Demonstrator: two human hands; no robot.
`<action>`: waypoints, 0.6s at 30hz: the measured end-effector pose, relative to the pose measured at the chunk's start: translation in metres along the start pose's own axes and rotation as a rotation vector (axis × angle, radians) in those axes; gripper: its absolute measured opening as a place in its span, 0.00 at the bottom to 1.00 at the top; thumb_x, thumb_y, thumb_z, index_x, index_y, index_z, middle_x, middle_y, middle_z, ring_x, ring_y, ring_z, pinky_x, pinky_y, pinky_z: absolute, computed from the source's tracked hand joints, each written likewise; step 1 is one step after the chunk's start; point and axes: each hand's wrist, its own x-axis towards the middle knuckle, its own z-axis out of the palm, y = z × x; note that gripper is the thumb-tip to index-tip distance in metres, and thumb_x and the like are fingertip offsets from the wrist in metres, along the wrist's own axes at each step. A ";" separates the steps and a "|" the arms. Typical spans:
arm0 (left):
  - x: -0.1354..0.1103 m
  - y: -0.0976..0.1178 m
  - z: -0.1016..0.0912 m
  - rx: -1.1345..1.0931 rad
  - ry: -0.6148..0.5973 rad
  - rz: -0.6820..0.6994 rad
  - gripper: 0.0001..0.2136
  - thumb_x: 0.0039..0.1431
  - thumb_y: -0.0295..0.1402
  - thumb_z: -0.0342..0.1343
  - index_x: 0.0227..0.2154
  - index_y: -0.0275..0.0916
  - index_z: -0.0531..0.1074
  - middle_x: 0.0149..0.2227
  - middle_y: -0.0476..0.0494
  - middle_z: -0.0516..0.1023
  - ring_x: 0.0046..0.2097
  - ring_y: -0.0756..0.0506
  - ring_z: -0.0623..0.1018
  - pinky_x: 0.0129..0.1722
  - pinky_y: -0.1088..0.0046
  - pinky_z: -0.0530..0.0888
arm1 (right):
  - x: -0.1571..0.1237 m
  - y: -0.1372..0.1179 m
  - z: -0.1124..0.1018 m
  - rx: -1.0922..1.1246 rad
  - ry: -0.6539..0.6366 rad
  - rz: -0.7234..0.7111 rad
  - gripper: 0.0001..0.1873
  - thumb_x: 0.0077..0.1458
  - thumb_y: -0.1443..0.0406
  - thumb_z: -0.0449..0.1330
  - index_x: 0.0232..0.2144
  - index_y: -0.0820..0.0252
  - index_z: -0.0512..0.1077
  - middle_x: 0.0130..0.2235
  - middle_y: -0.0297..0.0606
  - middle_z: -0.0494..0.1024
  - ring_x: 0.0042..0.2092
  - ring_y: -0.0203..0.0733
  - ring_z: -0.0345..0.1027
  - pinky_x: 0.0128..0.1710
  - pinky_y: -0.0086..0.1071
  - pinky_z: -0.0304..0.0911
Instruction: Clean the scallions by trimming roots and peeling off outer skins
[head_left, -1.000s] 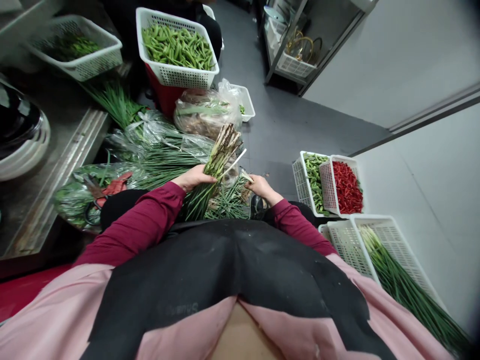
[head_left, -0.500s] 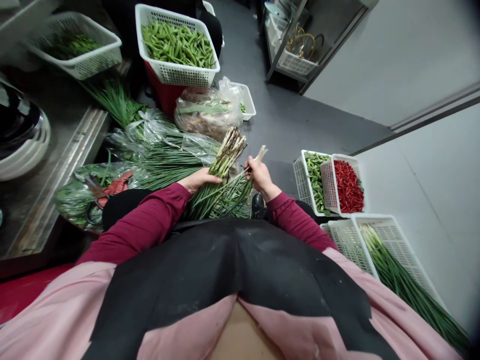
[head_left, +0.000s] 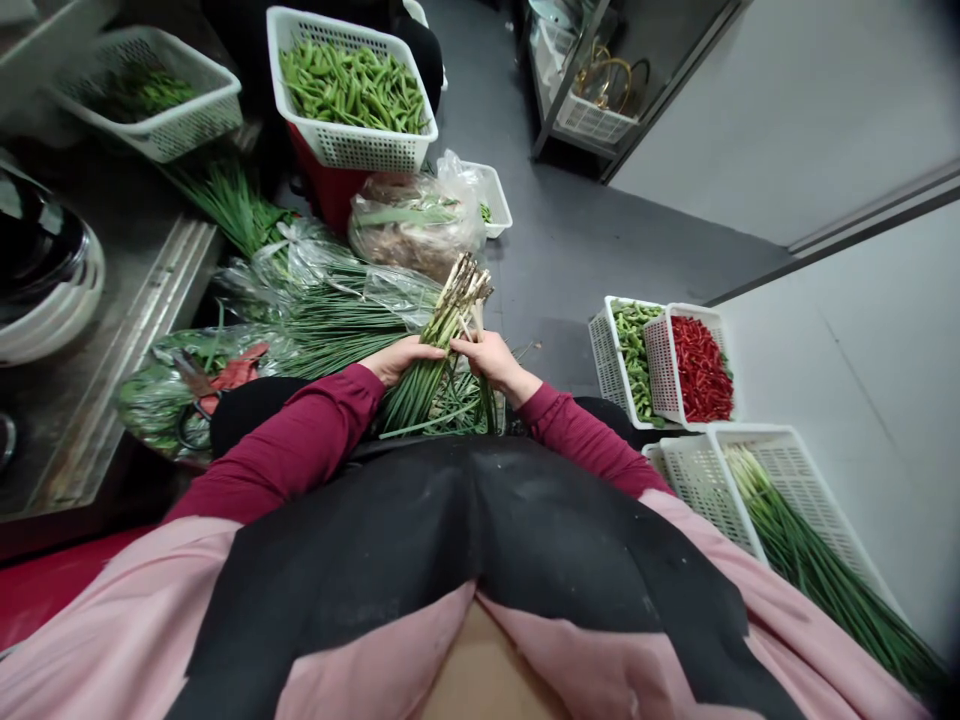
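In the middle of the head view, my left hand (head_left: 401,360) is closed round a bunch of scallions (head_left: 442,315), its dirty brownish root ends pointing up and away from me. My right hand (head_left: 491,360) is right beside it, fingers closed on a few scallions with paler, cleaner stems (head_left: 474,320); its fingertips come close to the bunch. Loose green leaves (head_left: 461,400) lie below both hands, in front of the black apron (head_left: 480,520). More long scallions (head_left: 337,325) lie to the left, partly under clear plastic.
A white basket of green peppers (head_left: 352,90) stands on something red at the back. At right are baskets of red chillies (head_left: 701,370), green peppers (head_left: 637,355) and cleaned scallions (head_left: 795,540). Scissors with red material (head_left: 232,375) lie on bagged greens at left. A metal shelf (head_left: 574,90) stands behind.
My right hand has moved left and in toward the bunch, bringing its scallions next to my left hand. The left hand stays nearly where it was.
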 end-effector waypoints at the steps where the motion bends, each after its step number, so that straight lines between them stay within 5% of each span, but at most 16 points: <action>1: 0.000 0.000 -0.001 -0.006 0.017 -0.002 0.15 0.40 0.29 0.65 0.35 0.33 0.74 0.25 0.44 0.78 0.25 0.47 0.75 0.28 0.71 0.73 | -0.001 -0.001 -0.002 0.065 0.007 0.020 0.21 0.40 0.56 0.67 0.20 0.59 0.59 0.14 0.22 0.55 0.15 0.25 0.45 0.15 0.25 0.42; 5: 0.002 0.004 -0.005 -0.009 0.103 0.000 0.11 0.41 0.29 0.63 0.30 0.31 0.74 0.25 0.41 0.78 0.25 0.45 0.76 0.29 0.68 0.74 | -0.007 -0.007 -0.014 0.298 -0.039 0.078 0.22 0.40 0.57 0.67 0.23 0.57 0.56 0.16 0.19 0.54 0.15 0.24 0.41 0.14 0.24 0.42; 9: 0.004 0.005 -0.009 0.029 0.159 0.046 0.09 0.40 0.27 0.62 0.28 0.31 0.74 0.23 0.42 0.77 0.24 0.45 0.76 0.29 0.68 0.74 | -0.009 -0.001 -0.017 0.237 0.001 0.076 0.21 0.41 0.56 0.67 0.23 0.58 0.59 0.16 0.21 0.56 0.15 0.24 0.42 0.14 0.25 0.44; 18: 0.000 -0.003 0.001 0.041 -0.125 0.078 0.21 0.38 0.28 0.65 0.40 0.32 0.76 0.36 0.39 0.81 0.36 0.43 0.78 0.41 0.64 0.74 | -0.014 0.004 -0.013 0.127 -0.051 -0.057 0.19 0.42 0.53 0.65 0.24 0.59 0.64 0.16 0.23 0.57 0.16 0.26 0.47 0.16 0.25 0.48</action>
